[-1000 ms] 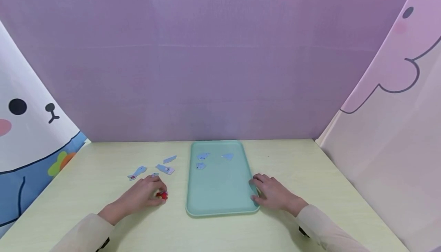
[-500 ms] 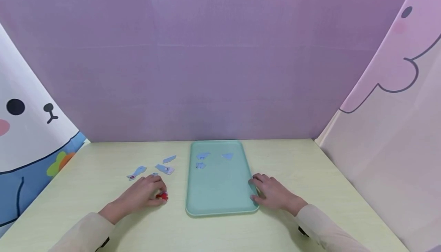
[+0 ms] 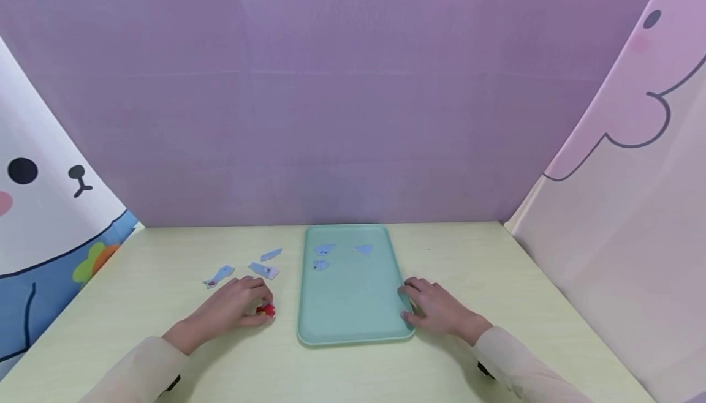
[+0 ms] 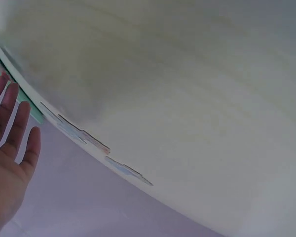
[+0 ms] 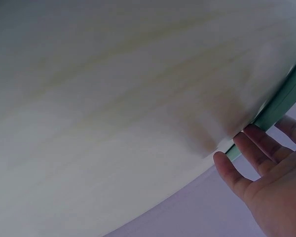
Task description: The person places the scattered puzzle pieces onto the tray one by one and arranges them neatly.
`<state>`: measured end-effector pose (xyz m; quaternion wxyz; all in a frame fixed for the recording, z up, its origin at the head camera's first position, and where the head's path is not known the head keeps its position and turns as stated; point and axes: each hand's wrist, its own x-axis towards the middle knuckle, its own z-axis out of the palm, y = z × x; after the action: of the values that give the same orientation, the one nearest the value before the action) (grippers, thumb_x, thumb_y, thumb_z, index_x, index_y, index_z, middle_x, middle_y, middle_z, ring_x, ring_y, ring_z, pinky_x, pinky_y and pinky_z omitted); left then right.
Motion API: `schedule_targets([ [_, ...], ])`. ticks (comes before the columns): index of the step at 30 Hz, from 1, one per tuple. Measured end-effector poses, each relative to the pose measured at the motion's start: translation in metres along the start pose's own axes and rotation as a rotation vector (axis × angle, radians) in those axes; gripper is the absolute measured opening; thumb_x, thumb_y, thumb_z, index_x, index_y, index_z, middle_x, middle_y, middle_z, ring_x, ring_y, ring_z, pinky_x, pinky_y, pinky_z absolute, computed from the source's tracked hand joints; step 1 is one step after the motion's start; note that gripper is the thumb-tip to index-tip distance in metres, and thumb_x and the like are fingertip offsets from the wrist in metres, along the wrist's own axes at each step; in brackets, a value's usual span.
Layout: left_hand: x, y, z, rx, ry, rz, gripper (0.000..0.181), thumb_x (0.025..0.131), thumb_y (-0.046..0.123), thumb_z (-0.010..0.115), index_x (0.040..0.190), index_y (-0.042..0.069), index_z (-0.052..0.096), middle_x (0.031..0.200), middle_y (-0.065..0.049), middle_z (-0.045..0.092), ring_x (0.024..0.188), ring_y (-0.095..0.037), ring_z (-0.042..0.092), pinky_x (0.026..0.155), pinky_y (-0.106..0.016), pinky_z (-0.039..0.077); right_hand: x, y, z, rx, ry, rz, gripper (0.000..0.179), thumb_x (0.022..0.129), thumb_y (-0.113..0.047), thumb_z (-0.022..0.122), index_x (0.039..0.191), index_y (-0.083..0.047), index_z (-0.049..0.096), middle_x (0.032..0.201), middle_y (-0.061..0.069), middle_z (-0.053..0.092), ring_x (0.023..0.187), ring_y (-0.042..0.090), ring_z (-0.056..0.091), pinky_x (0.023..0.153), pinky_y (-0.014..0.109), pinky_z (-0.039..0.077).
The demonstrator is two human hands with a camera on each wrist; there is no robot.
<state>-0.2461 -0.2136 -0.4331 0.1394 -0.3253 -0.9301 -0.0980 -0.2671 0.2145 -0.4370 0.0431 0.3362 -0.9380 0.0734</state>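
Observation:
My left hand (image 3: 234, 307) pinches a small piece of a cut-up picture (image 3: 266, 310) with red on it between thumb and fingers. It is low over the table, left of the green tray (image 3: 353, 305); most of the piece is hidden by the fingers. In the left wrist view, a bit of the reddish piece shows above the fingertips. My right hand (image 3: 438, 309) rests at the tray's right edge, its fingertips and thumb touching the rim. Its fingers look relaxed in the right wrist view, against the green edge (image 5: 278, 101).
Inside the tray, near its far end, lie three blue pieces, among them a triangular piece (image 3: 364, 249) and a squarish piece (image 3: 321, 264). Loose on the table to the left are a blue strip (image 3: 271, 254), a longer piece (image 3: 263, 270) and a curved piece (image 3: 219, 277).
My left hand has shifted slightly right with the red piece, towards the tray. My right hand and the tray have stayed where they were.

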Motion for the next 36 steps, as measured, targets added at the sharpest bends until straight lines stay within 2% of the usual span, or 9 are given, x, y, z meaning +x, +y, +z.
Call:
schedule_targets([
  [13, 0.022, 0.011, 0.003, 0.018, 0.049, 0.016, 0.021, 0.074, 0.038, 0.072, 0.087, 0.023, 0.065, 0.087, 0.013, 0.058, 0.082, -0.006, 0.051, 0.068, -0.029, 0.043, -0.001, 0.001, 0.002, -0.013, 0.012, -0.011, 0.046, 0.086, -0.036, 0.058, 0.122, -0.008, 0.053, 0.12, 0.009, 0.052, 0.108, 0.024, 0.051, 0.081, 0.043, 0.045],
  [19, 0.035, 0.017, 0.007, 0.0, 0.052, 0.002, 0.024, 0.074, 0.039, 0.072, 0.09, 0.022, 0.065, 0.088, 0.012, 0.06, 0.081, -0.006, 0.051, 0.073, -0.031, 0.045, -0.001, 0.0, 0.001, -0.01, 0.01, -0.01, 0.046, 0.086, -0.036, 0.058, 0.122, -0.008, 0.053, 0.121, 0.01, 0.051, 0.109, 0.024, 0.05, 0.083, 0.043, 0.045],
  [24, 0.048, 0.02, 0.011, -0.013, 0.064, 0.014, 0.025, 0.074, 0.039, 0.073, 0.089, 0.021, 0.066, 0.087, 0.011, 0.061, 0.08, -0.007, 0.051, 0.07, -0.03, 0.045, -0.001, -0.001, 0.0, -0.004, 0.007, -0.004, 0.046, 0.086, -0.035, 0.058, 0.122, -0.007, 0.053, 0.122, 0.011, 0.051, 0.109, 0.025, 0.05, 0.083, 0.044, 0.045],
  [32, 0.07, 0.029, 0.018, -0.022, 0.036, -0.009, 0.025, 0.074, 0.04, 0.072, 0.088, 0.021, 0.065, 0.087, 0.009, 0.06, 0.081, -0.009, 0.049, 0.07, -0.03, 0.042, 0.0, 0.0, 0.0, -0.002, 0.007, 0.004, 0.046, 0.086, -0.037, 0.058, 0.122, -0.009, 0.053, 0.122, 0.007, 0.051, 0.11, 0.022, 0.05, 0.083, 0.041, 0.044],
  [36, 0.083, 0.034, 0.022, -0.021, 0.032, -0.001, 0.024, 0.074, 0.04, 0.072, 0.087, 0.021, 0.065, 0.086, 0.009, 0.06, 0.079, -0.009, 0.049, 0.067, -0.029, 0.041, 0.0, 0.001, 0.001, 0.006, -0.006, 0.021, 0.047, 0.086, -0.039, 0.057, 0.123, -0.01, 0.053, 0.122, 0.006, 0.05, 0.111, 0.021, 0.049, 0.084, 0.04, 0.044],
])
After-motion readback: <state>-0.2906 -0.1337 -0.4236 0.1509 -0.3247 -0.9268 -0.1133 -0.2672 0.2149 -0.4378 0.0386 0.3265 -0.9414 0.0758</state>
